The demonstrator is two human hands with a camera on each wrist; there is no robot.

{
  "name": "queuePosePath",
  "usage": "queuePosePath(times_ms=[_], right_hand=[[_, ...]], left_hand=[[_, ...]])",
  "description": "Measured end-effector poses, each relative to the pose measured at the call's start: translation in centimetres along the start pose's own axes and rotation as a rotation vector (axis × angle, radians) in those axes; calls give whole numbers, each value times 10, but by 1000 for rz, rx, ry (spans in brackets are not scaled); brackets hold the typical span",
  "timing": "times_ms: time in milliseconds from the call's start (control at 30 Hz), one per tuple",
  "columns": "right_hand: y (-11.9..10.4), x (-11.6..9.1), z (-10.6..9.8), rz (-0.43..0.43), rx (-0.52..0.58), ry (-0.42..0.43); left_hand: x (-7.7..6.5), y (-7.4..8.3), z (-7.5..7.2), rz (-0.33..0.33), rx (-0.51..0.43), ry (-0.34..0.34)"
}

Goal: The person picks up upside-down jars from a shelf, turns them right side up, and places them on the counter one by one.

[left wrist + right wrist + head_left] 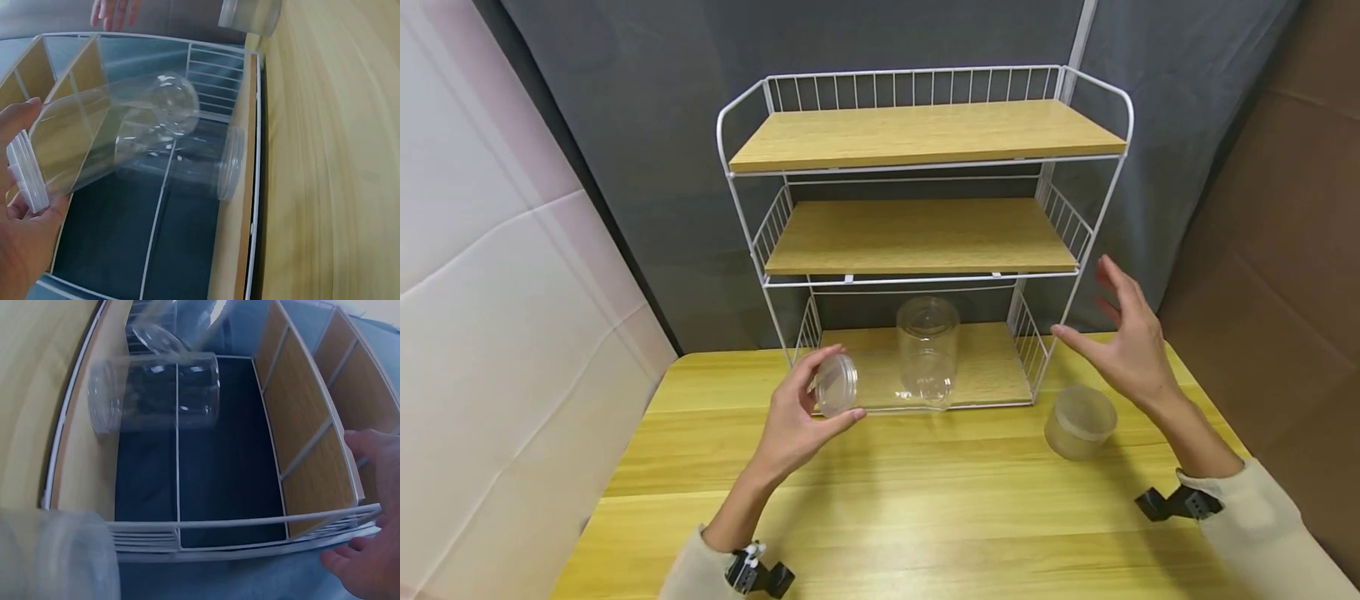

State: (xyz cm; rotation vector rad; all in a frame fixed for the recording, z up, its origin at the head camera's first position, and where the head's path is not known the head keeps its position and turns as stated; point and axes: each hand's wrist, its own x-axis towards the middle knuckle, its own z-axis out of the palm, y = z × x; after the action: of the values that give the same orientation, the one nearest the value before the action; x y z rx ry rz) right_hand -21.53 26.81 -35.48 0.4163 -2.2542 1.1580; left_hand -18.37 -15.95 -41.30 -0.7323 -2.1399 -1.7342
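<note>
In the head view my left hand (796,421) grips a clear plastic jar (837,386) at its ribbed end, in front of the left part of the bottom shelf. The left wrist view shows the held jar's long see-through body (94,134) reaching away from the fingers. A second clear jar (928,354) stands on the bottom board (992,367). My right hand (1126,342) is off the rack's right side, fingers spread and thumb apart, holding nothing. Below it, a third, cloudy-looking jar (1080,423) stands on the table.
The white wire rack (913,73) has three wooden tiers, with a top board (925,133) and a middle board (925,233). Yellow wood table (880,500) spreads in front. Dark cloth hangs behind, a white panel (512,292) at left, a brown one (1277,250) at right.
</note>
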Motion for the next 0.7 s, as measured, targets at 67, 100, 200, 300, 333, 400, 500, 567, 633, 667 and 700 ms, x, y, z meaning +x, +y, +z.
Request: queuePosePath(times_ms=[67, 100, 200, 300, 333, 400, 500, 567, 633, 667, 700], right_hand=[[0, 7, -1, 3, 8, -14], [0, 11, -1, 1, 13, -19], [1, 22, -1, -10, 29, -28], [3, 34, 2, -27, 45, -30], [4, 37, 3, -32, 52, -31], [6, 43, 4, -40, 64, -34], [8, 50, 3, -40, 77, -46], [9, 53, 3, -43, 70, -53], [8, 55, 3, -44, 60, -58], [8, 57, 3, -46, 50, -60], [8, 58, 3, -47, 43, -61]], left_hand=[[-1, -1, -2, -6, 25, 0], [-1, -1, -4, -7, 38, 1], [-2, -3, -8, -4, 84, 1], [-3, -4, -14, -4, 132, 1], [-4, -4, -16, -2, 151, -1], [-4, -5, -20, 1, 187, -8], [-4, -5, -26, 8, 231, -24], [-4, -4, -30, 7, 255, -38], [-4, -4, -34, 4, 288, -52], [-5, -3, -36, 1, 310, -60], [-5, -3, -38, 1, 333, -68]])
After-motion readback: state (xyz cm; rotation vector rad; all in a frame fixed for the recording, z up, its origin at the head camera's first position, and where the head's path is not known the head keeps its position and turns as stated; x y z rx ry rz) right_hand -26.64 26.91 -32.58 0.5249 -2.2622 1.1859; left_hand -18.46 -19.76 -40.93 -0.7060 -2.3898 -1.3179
